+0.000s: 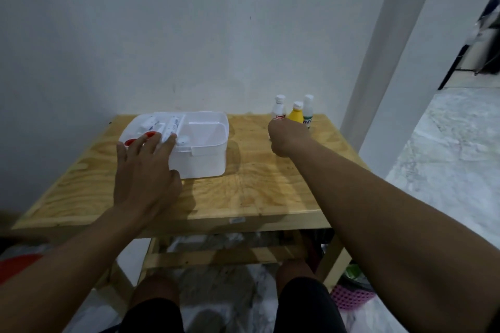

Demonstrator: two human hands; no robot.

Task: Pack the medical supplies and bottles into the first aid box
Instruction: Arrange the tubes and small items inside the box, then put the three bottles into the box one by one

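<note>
A: The place is a plain white wall and, in front of it, a small wooden table of light plywood. What stands on it?

B: A white plastic box, open, with no lid that I can see. It sits at about 10 o'clock from the middle of the table. Three small bottles stand together at about 1 o'clock, near the far edge, well apart from the box.

A: So how far is the packing?

B: I judge it is partly done. The left part of the box already holds some white packets or tubes and something with red pieces, but it is too blurred to name them. The right part of the box looks empty. The three bottles are still outside: a white bottle, a yellow bottle and a clear bottle with green label.

A: And the hands?

B: The left hand lies over the near left side of the box, fingers spread and relaxed, with fingertips touching the things inside; it grasps nothing. The right hand reaches toward the bottles, just in front of them. Its fingers are hidden behind the back of the hand, so I cannot tell if they already close around a bottle.

A: What is left?

B: Probably the bottles must go into the empty right part.
</note>
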